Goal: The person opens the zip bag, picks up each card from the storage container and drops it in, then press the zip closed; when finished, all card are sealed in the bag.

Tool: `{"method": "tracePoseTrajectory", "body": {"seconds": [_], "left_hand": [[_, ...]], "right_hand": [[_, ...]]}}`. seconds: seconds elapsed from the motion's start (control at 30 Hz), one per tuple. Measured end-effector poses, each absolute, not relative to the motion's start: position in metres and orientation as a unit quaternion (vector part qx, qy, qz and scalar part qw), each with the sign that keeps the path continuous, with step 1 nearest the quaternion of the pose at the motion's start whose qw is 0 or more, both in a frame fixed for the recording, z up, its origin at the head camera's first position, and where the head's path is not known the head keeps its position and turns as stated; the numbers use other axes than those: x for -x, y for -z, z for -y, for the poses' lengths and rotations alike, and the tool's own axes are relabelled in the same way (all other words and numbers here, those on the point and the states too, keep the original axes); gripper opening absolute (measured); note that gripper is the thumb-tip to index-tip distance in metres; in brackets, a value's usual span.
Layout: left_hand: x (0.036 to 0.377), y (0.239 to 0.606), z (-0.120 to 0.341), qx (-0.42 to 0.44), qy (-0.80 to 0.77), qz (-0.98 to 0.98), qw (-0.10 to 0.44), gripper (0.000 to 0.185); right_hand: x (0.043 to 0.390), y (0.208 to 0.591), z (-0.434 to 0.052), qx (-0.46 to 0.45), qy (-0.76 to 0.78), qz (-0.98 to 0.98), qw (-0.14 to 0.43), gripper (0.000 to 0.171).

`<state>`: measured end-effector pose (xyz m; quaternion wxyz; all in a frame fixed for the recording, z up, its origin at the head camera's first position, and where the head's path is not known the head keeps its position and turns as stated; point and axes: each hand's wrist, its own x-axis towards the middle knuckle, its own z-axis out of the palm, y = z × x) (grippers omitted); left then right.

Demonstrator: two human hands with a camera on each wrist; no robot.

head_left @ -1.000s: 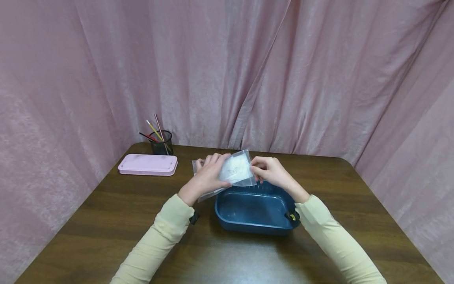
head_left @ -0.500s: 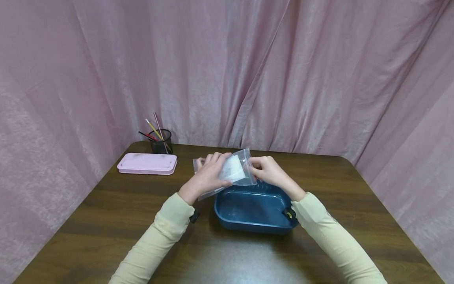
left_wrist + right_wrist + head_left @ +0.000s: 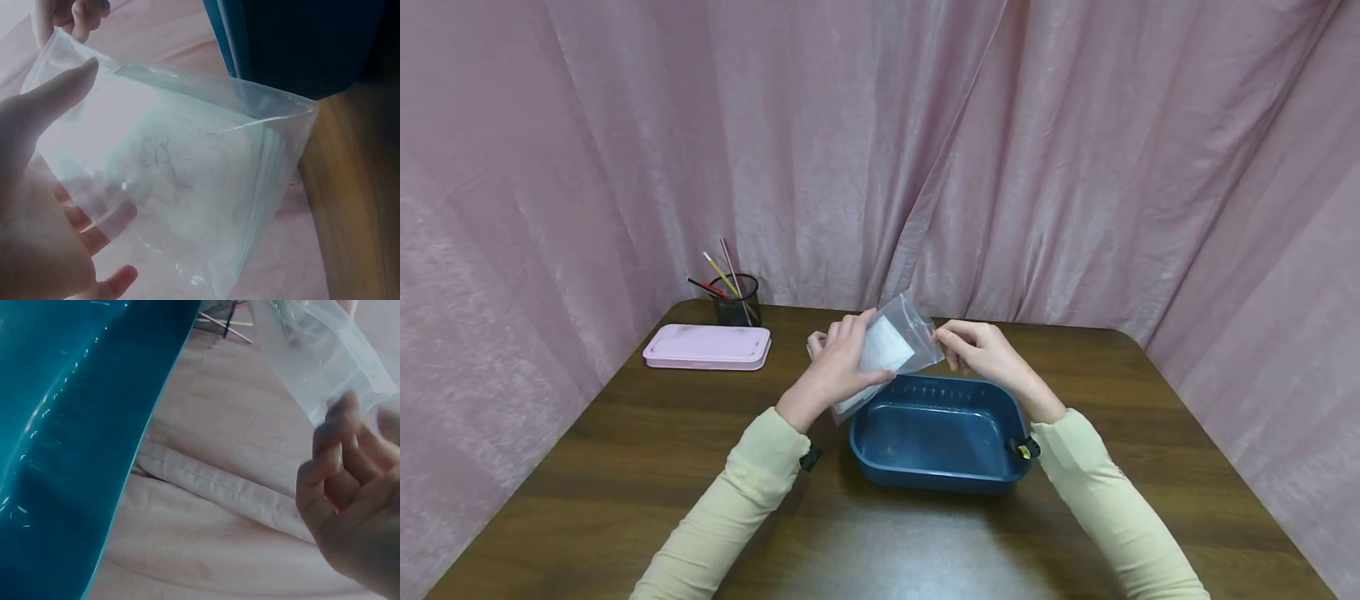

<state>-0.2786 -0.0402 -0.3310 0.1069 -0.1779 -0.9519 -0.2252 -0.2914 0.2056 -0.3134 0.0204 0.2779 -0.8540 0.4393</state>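
My left hand holds a clear plastic bag with flat white sheets inside, above the far left corner of a dark blue plastic tub. In the left wrist view the thumb lies on the front of the bag and the fingers show through from behind. My right hand pinches the bag's right corner with thumb and forefinger. In the right wrist view its curled fingers sit just below the edge of the bag, beside the tub wall. Nothing lies in the tub.
A flat pink case lies at the table's far left, with a black mesh cup of pencils behind it. Pink curtains close off the back and both sides. The dark wooden table shows bare in front.
The bag has been lifted a little and tilted up on end. My right hand slid from the bag's front to its right corner. The left hand kept its hold.
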Motion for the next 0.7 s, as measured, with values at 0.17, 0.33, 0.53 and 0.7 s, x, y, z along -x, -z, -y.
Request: {"method": "tracePoseTrajectory", "body": {"seconds": [0.17,0.33,0.53,0.7], "left_hand": [[0.279,0.331,0.038,0.171,0.241,0.948,0.114,0.099],[0.279,0.33,0.037,0.171,0.264,0.943,0.113,0.102],[0.279,0.325,0.037,0.189,0.298,0.93,0.104,0.107],[0.277,0.325,0.036,0.198,0.323,0.921,0.093,0.104]], "right_hand": [[0.289,0.314,-0.207,-0.288,-0.422,0.859,0.014,0.023],[0.288,0.313,-0.206,-0.29,-0.404,0.865,0.063,0.022],[0.288,0.302,-0.208,-0.255,-0.437,0.854,0.126,0.02],[0.289,0.294,-0.214,-0.224,-0.455,0.85,0.144,0.021]]}}
